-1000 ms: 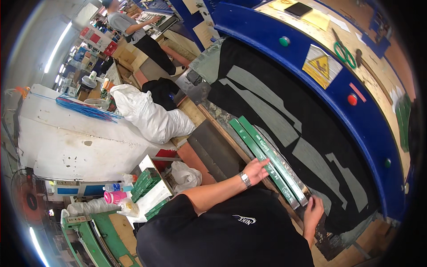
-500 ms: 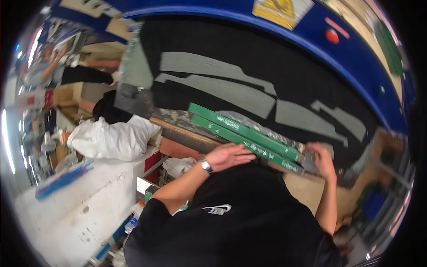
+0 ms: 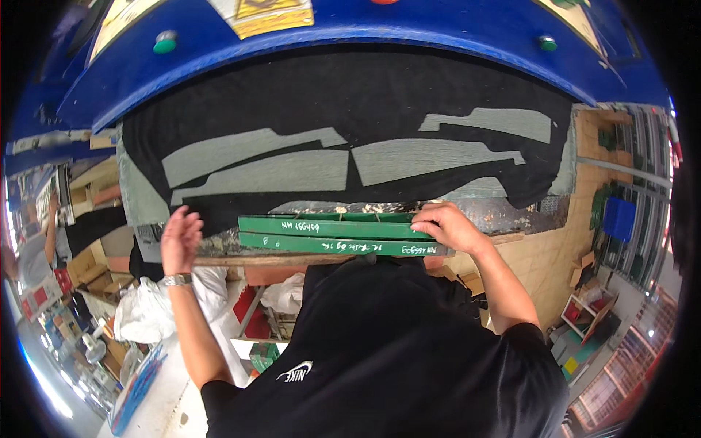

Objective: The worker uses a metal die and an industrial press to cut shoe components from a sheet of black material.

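Note:
Two long green metal cutting dies with white handwriting lie side by side along the front edge of the work surface: a rear die (image 3: 328, 225) with crossbars inside and a front die (image 3: 292, 242). My right hand (image 3: 453, 228) pinches the right end of the rear die between thumb and fingers. To the left of both dies, my left hand (image 3: 181, 233) hovers with loosely bent fingers apart, holding nothing. Beyond them spreads a black sheet material (image 3: 350, 87). Long die-shaped cutouts in it show a grey-green layer (image 3: 285, 175) underneath.
A blue machine beam (image 3: 350, 33) with green buttons (image 3: 165, 42) spans the far side. White sacks (image 3: 150, 310) and a white table (image 3: 171, 394) stand at lower left. Metal racks and a blue bin (image 3: 620, 220) are at right. Another person is at far left.
My view has swung round to face the machine squarely. My left hand has come off the dies and moved left. My right hand stays at their right end, now gripping the rear one.

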Demonstrator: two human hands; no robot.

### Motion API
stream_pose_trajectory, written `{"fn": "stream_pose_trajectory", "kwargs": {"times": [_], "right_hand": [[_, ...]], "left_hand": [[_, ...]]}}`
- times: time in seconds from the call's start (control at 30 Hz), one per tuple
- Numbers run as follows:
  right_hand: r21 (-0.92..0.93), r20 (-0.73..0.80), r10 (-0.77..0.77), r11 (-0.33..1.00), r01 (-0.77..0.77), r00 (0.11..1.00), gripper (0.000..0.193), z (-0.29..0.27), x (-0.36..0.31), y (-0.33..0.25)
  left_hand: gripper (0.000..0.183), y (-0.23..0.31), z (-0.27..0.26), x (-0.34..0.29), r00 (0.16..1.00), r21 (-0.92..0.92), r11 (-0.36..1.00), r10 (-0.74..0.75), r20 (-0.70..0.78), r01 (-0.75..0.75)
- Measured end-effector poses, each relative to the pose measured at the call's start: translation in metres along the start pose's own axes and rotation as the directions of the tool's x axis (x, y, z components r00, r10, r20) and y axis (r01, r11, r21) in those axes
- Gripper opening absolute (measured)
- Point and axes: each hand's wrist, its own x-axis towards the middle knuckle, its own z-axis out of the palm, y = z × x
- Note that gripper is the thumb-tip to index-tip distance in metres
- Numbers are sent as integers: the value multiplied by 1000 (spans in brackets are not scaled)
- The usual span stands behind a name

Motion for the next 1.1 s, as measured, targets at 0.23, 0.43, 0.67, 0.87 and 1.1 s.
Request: {"fn": "stream_pose_trajectory", "kwargs": {"times": [0.23, 0.43, 0.67, 0.87, 1.1], "right_hand": [[8, 14, 75, 997, -75, 997, 25, -35, -22, 12], [437, -497, 453, 868, -237, 740, 29, -122, -38, 94], [908, -409, 832, 330, 258, 375, 34, -219, -15, 240], [935, -302, 745, 109, 339, 594, 37, -295, 37, 335], [956, -258, 874, 170, 238, 412, 30, -315, 51, 354]], "left_hand": [[42, 22, -97, 162, 919, 517, 854, 255, -301, -68], [58, 22, -134, 237, 858, 796, 605, 390, -333, 34], [66, 48, -131, 232, 869, 821, 510, 251, -428, 257], [57, 69, -120, 211, 863, 972, -118, 490, -122, 204], [60, 58, -58, 190, 814, 733, 626, 261, -519, 266]]}}
